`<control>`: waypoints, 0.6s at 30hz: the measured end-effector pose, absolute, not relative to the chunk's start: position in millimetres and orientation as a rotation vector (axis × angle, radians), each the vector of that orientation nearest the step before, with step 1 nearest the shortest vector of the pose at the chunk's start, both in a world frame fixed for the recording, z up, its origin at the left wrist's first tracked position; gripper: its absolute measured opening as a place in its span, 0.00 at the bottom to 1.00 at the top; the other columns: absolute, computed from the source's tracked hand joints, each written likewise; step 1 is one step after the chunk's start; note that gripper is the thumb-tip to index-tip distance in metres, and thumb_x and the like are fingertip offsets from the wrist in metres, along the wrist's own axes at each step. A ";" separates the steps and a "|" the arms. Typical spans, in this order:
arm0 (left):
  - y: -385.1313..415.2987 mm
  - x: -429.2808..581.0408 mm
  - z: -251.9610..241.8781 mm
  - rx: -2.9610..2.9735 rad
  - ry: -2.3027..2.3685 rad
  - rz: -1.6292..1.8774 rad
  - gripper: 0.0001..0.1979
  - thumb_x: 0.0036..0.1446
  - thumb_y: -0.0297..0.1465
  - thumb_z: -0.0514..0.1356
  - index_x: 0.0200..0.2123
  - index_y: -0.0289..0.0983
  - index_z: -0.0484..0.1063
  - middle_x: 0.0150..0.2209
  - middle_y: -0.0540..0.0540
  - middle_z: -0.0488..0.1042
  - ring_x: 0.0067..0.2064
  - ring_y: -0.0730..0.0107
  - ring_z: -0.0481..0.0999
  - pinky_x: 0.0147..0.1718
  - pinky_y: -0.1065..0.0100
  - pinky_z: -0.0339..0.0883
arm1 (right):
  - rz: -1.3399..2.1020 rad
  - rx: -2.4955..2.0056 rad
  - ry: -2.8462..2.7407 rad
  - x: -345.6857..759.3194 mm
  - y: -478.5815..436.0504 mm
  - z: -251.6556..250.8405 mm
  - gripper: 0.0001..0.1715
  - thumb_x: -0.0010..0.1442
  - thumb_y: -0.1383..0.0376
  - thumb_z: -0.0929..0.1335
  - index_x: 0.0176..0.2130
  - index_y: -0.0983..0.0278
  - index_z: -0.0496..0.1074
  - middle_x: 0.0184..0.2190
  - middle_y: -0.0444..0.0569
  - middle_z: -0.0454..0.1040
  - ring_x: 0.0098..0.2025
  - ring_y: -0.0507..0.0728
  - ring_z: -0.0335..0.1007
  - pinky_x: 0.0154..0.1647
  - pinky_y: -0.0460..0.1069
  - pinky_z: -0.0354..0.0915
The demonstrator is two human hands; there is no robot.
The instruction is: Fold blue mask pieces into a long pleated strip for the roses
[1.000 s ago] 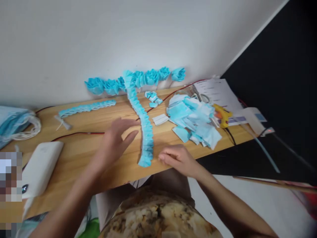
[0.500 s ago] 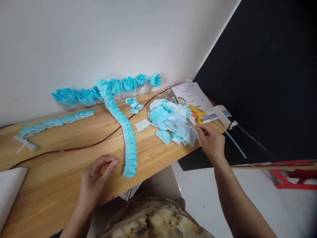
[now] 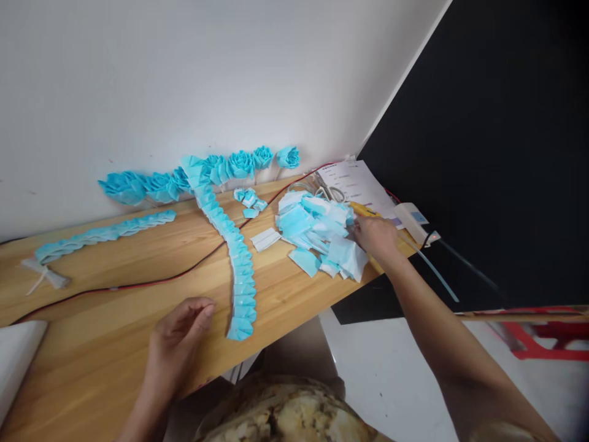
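Note:
My left hand rests on the wooden table with its fingers curled in and nothing visible in them. It lies just left of the near end of a long pleated blue strip. My right hand reaches across to the table's right end. There it lies curled over a yellow glue gun, of which only the tip shows, at the edge of a pile of cut blue mask pieces.
Blue fabric roses line the wall. A second pleated strip lies at the left, with a red and black cable crossing the table. Scissors, a printed sheet and a white device sit at the far right; a white object sits at the near left.
My right hand left the strip's near end, swung to the right and came down on the glue gun. My left hand drew back and curled. The view turned to the right.

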State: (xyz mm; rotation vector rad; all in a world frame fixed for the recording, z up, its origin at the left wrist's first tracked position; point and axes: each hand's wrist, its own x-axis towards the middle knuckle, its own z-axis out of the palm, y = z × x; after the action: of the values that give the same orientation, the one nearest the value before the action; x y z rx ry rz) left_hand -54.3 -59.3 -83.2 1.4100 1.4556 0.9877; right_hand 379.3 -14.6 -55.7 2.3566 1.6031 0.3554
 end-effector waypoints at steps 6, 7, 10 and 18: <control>-58.0 -55.0 -85.5 1.391 1.430 0.993 0.14 0.50 0.43 0.68 0.29 0.37 0.78 0.30 0.45 0.80 0.34 0.63 0.80 0.34 0.69 0.74 | 0.536 2.477 1.626 388.7 -18.1 -29.3 0.23 0.70 0.65 0.59 0.48 0.71 0.79 0.43 0.64 0.79 0.40 0.63 0.74 0.35 0.51 0.55; -58.7 -56.0 -86.2 1.391 1.428 0.996 0.14 0.51 0.43 0.68 0.30 0.37 0.78 0.30 0.45 0.80 0.34 0.63 0.80 0.34 0.69 0.74 | 0.548 2.500 1.603 391.0 -22.3 -20.5 0.23 0.70 0.65 0.59 0.48 0.71 0.80 0.42 0.64 0.79 0.38 0.61 0.74 0.33 0.52 0.54; -62.3 -58.5 -83.6 1.390 1.433 1.029 0.13 0.53 0.42 0.68 0.31 0.38 0.79 0.31 0.45 0.80 0.34 0.64 0.79 0.34 0.69 0.73 | 0.646 2.641 1.533 392.3 -48.4 8.7 0.19 0.68 0.64 0.64 0.45 0.68 0.82 0.40 0.62 0.79 0.32 0.58 0.70 0.28 0.52 0.49; -76.2 -5.1 -40.9 1.471 0.959 0.843 0.17 0.61 0.45 0.64 0.43 0.40 0.83 0.39 0.42 0.83 0.42 0.57 0.82 0.43 0.62 0.76 | 0.693 2.794 2.634 263.3 -134.3 3.4 0.17 0.68 0.69 0.65 0.51 0.58 0.80 0.30 0.47 0.77 0.30 0.55 0.72 0.30 0.50 0.64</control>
State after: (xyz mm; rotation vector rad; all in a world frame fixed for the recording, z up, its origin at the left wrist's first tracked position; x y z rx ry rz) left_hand -5.1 -76.2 -40.9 1.4710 0.9591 0.8433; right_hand 263.3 -134.3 3.4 2.7939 2.6344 0.6933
